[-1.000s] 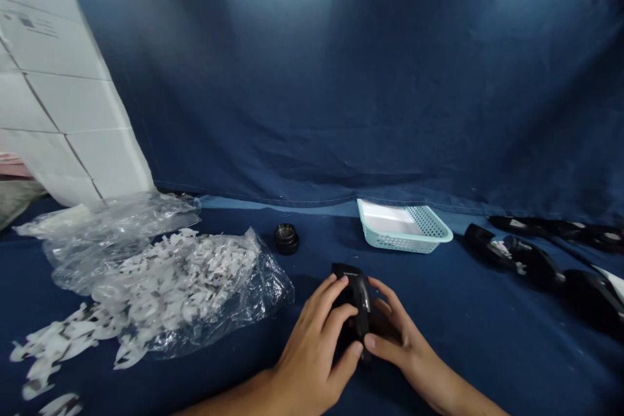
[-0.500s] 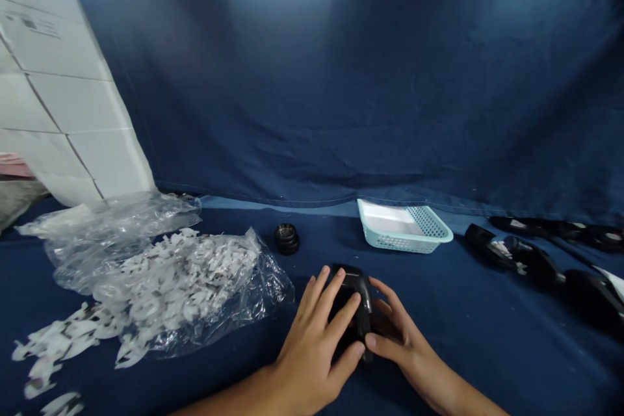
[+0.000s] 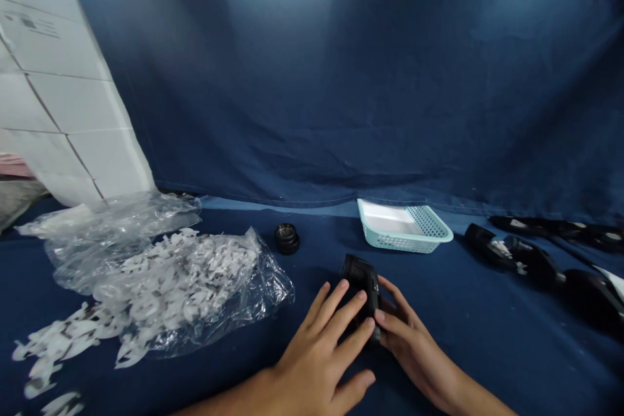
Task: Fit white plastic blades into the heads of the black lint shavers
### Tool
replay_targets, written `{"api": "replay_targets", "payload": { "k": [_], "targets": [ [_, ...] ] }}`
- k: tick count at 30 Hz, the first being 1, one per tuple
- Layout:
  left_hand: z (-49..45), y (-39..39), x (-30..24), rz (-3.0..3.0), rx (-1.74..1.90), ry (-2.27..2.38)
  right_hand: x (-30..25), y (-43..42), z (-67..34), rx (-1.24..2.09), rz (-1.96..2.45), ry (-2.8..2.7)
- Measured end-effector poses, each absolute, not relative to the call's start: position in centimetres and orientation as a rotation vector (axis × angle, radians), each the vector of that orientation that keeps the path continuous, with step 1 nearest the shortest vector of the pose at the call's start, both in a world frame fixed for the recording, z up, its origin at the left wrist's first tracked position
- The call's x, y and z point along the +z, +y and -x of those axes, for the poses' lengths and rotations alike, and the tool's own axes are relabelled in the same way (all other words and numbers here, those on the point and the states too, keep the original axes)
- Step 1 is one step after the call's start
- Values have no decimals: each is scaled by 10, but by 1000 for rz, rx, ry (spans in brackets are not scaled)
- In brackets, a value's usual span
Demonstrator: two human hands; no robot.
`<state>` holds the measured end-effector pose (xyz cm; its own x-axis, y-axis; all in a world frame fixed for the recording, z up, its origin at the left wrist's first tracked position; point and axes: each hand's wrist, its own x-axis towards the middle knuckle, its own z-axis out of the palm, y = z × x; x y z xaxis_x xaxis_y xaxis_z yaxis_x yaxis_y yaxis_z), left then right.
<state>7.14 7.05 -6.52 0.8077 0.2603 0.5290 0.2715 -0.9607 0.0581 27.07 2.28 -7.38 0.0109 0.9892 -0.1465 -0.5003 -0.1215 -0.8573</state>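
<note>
As left hand [image 3: 314,354] and right hand [image 3: 414,351] clamp a black casing [image 3: 361,278], blue tablecloth [image 3: 487,351] spreads.

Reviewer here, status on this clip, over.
Left hand and right hand both on black plastic part. Crumpled plastic bag beside left hand. Light blue basket ahead, not touched.

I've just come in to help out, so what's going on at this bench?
A person is holding a black plastic device between their left hand and right hand. Nearby on the blue cloth are a small black ring, a pale blue basket, a clear plastic bag of white scraps, and more black devices.
</note>
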Motion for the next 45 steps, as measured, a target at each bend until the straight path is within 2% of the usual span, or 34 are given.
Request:
{"api": "replay_targets", "payload": {
  "k": [7, 27, 45],
  "targets": [
    [-69, 68, -66, 2934, -974, -368, -75, 23, -273, 1478, 939, -709],
    [-71, 76, -69, 2910, -855, -768, -67, 20, -269, 1474, 1004, -902],
    [-72, 77, -73, 2872, -932, -706, -73, 22, -271, 1506, 962, -839]
  ]
}}
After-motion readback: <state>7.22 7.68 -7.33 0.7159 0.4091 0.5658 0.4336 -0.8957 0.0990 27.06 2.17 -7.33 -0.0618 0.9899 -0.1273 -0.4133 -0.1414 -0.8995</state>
